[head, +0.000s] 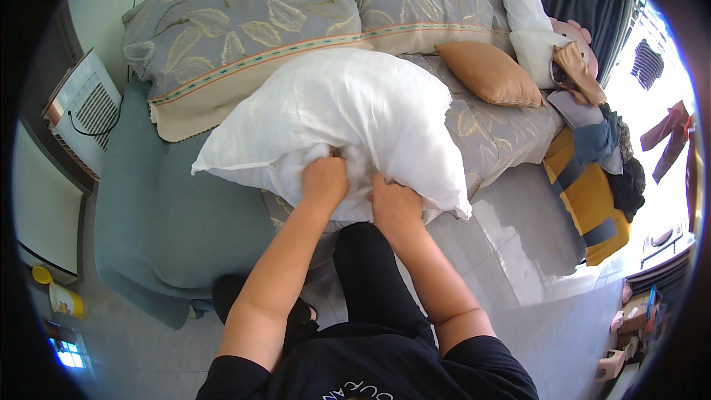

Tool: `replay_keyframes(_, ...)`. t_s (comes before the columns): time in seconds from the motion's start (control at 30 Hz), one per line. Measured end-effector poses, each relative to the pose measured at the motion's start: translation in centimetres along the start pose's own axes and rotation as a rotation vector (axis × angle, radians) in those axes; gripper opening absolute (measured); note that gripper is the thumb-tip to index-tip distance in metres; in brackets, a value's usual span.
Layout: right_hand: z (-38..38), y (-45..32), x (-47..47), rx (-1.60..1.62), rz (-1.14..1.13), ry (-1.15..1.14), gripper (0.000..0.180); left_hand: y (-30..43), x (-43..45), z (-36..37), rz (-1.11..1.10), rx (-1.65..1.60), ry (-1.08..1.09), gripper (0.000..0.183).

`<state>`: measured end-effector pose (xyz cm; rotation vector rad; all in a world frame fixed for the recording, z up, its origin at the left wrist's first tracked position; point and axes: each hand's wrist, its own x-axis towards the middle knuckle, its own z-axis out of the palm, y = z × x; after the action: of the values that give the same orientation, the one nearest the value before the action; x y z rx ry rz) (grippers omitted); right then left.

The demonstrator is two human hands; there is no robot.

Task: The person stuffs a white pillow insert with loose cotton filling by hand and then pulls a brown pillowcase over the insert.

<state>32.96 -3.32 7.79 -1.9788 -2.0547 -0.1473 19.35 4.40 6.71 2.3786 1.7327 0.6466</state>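
Observation:
A large white pillow lies in front of me on the sofa, with an opening on its near side. White fluffy stuffing shows through the opening. My left hand is curled at the opening against the stuffing, its fingertips hidden in it. Just to the right, my right hand grips the pillow's white fabric at the opening's edge, thumb uppermost. Its other fingers are hidden under the cloth. My black-clad knee is right below the pillow's near edge.
Grey leaf-patterned cushions line the sofa's back; its left end is a green seat. A tan cushion lies right of the pillow. Clothes sit piled on a yellow item. At left stands a white vented appliance.

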Motion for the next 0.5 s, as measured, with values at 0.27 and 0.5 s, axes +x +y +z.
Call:
replay_keyframes(0.27, -1.0, -1.3, -1.4, 0.452, -0.443, 0.512, 0.017, 4.8, 0.7, -2.8, -0.195, -1.438, -0.384, 0.044)
replay_keyframes(0.5, -1.1, 0.8, -1.7, 0.506, -0.390, 0.547, 0.016, 2.5, -2.3, -3.4, 0.137, -1.170, -0.156, 0.045)
